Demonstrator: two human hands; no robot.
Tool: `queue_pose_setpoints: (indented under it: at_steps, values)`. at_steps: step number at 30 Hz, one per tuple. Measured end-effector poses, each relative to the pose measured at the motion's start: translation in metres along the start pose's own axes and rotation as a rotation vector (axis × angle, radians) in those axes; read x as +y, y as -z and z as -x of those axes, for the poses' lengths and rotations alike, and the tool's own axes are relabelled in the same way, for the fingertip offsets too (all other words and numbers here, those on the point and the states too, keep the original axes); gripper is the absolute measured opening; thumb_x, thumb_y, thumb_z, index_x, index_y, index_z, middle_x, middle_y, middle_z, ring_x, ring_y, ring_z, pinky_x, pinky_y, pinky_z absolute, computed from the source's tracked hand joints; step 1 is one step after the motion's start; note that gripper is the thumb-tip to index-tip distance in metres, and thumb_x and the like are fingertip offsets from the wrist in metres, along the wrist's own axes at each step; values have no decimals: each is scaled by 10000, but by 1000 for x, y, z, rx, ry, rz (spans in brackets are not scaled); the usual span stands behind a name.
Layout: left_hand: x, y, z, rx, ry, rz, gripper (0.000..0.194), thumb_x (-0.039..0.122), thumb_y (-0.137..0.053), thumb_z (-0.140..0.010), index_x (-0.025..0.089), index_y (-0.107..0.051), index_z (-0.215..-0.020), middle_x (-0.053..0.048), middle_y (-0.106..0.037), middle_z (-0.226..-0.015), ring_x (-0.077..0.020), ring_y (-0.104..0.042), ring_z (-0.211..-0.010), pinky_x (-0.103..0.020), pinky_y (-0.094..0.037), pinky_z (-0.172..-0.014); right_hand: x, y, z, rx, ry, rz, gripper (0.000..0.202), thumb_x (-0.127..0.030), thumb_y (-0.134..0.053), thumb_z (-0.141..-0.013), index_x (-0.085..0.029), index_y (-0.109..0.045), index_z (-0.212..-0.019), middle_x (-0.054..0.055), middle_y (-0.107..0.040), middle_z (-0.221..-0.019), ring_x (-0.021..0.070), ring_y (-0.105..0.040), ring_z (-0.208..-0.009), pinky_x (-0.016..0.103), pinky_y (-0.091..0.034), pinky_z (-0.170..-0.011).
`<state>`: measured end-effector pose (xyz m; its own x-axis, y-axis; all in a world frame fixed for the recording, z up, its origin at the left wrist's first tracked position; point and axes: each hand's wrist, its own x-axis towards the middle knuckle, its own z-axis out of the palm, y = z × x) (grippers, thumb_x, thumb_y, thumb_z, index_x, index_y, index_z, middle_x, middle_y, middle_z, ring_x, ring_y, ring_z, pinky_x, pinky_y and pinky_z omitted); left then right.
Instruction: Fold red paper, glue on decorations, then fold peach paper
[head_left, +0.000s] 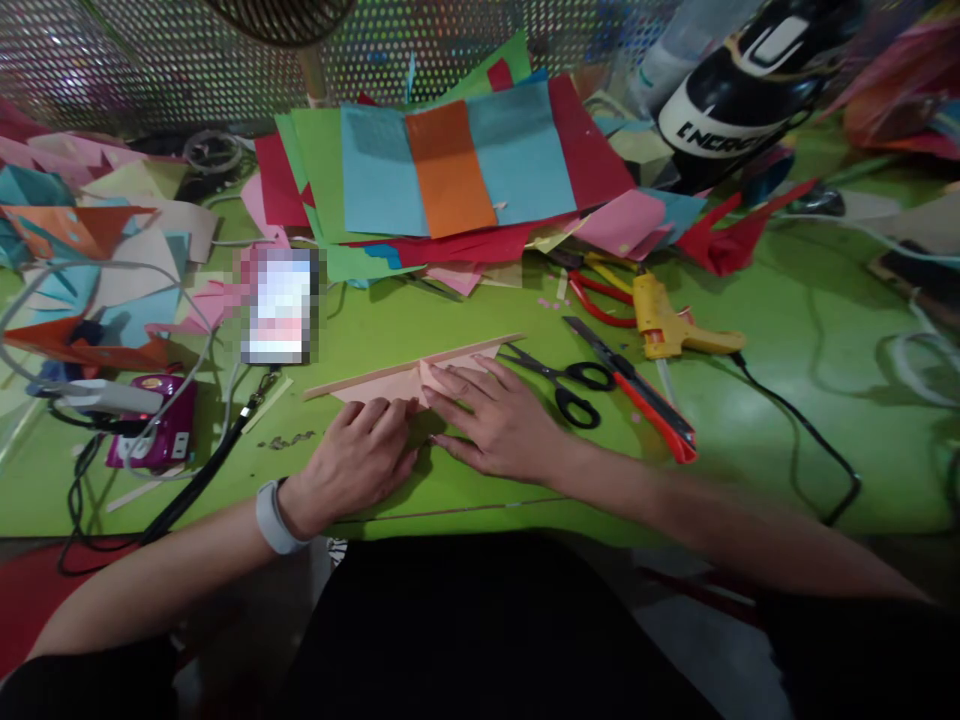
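Observation:
A folded piece of pale pink paper [381, 386] lies on the green table [480, 515], with a long narrow folded strip along its far edge. My left hand [363, 455] rests on its near side, fingers curled in, the fingertips at the paper's near edge. Flatter and more spread, my right hand [487, 415] presses on the paper's right half. Both hands nearly touch at the middle, hiding part of the sheet. Just right of my right hand lie black scissors [559, 380], their blades pointing at the paper.
A red cutter [652, 410], a yellow glue gun [667, 318] and red-handled pliers [600, 300] lie to the right. Coloured paper sheets [450, 165] are piled behind. A phone [279, 306], a purple power socket [154, 425] and cables are left; a black bottle [739, 90] stands back right.

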<state>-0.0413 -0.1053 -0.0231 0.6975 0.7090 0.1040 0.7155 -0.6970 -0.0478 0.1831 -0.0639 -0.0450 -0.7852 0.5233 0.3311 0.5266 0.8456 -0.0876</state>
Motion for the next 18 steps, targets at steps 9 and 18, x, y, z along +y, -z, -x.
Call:
queue_pose_setpoints:
  at_steps: [9, 18]
  values:
    - [0, 0, 1, -14, 8, 22, 371, 332, -458, -973, 105, -571, -1244, -149, -639, -1169, -270, -590, -985, -410, -506, -735, 5, -4, -2, 42, -6, -65, 425, -442, -504, -978, -132, -653, -1229, 140, -700, -1185, 278, -591, -1065, 499, -388, -1010]
    - [-3, -3, 0, 5, -14, 17, 432, 376, -470, -983, 44, -571, -1238, -145, -643, -1179, -286, -581, -1004, -421, -501, -749, 18, -10, -19, -10, -12, 26, 459, -399, -422, -1012, -51, -664, -1190, 157, -693, -1146, 285, -576, -983, 413, -466, -839]
